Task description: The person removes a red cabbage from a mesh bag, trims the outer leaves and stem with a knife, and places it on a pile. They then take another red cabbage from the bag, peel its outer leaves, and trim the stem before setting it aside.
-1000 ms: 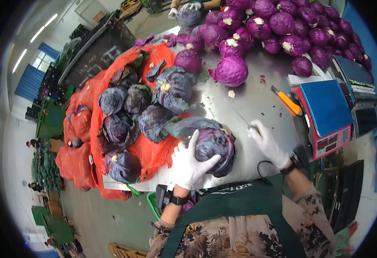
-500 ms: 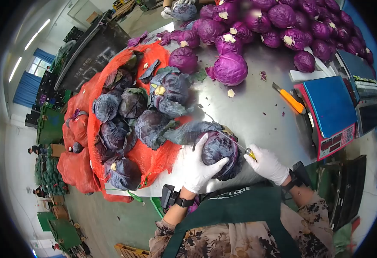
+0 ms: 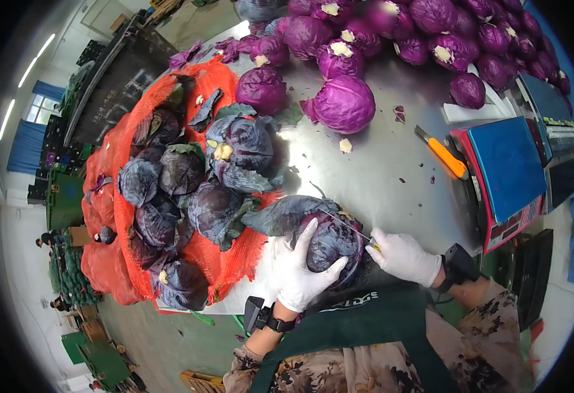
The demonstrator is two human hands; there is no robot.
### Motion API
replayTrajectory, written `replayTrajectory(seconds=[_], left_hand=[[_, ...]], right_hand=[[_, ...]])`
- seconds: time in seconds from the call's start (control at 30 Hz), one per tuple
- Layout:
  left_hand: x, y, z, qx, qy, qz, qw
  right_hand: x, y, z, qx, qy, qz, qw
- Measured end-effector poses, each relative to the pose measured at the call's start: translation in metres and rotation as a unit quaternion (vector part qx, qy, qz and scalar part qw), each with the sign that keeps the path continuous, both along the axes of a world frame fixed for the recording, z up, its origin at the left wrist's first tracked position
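A red cabbage (image 3: 333, 247) with a loose dark outer leaf (image 3: 285, 215) rests at the near edge of the metal table. My gloved left hand (image 3: 305, 275) grips its left side, thumb across the near face and fingers toward the top. In my gloved right hand (image 3: 406, 259) is a knife (image 3: 353, 228); its thin blade lies across the stem end of the cabbage. Most of the handle is hidden in my fist, with a bit of yellow showing. Beside my left hand, several untrimmed cabbages (image 3: 213, 208) lie on an opened red mesh bag (image 3: 246, 252).
Trimmed purple cabbages (image 3: 344, 105) are heaped at the far side of the metal table (image 3: 372, 171). An orange utility knife (image 3: 445, 154) lies on the right, next to a scale with a blue top (image 3: 506, 167). Full red mesh bags (image 3: 107, 265) stand at the left.
My right hand has come slightly closer to the cabbage, with the blade across its stem end. The left hand keeps its grip. The view has shifted, and another person's gloved hands have left the top edge.
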State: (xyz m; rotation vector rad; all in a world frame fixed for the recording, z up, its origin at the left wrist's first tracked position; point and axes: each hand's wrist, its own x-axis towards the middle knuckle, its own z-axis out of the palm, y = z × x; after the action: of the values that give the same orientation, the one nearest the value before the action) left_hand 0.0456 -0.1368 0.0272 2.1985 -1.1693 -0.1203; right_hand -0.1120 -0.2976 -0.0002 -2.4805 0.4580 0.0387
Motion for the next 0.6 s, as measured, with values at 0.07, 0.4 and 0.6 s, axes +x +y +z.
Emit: replayTrajectory(seconds=[0.07, 0.4, 0.6], left_hand=[[0.001, -0.003, -0.002, 0.011, -0.011, -0.003, 1.000], [-0.002, -0.015, 0.000, 0.000, -0.044, -0.009, 0.999], [0.006, -0.016, 0.004, -0.001, -0.035, -0.048, 0.998]], right_hand=[[0.003, -0.003, -0.002, -0.007, 0.015, -0.001, 1.000], [0.010, -0.014, -0.008, 0.029, 0.117, 0.016, 0.993], [0.022, -0.031, 0.028, 0.060, 0.237, 0.046, 0.969]])
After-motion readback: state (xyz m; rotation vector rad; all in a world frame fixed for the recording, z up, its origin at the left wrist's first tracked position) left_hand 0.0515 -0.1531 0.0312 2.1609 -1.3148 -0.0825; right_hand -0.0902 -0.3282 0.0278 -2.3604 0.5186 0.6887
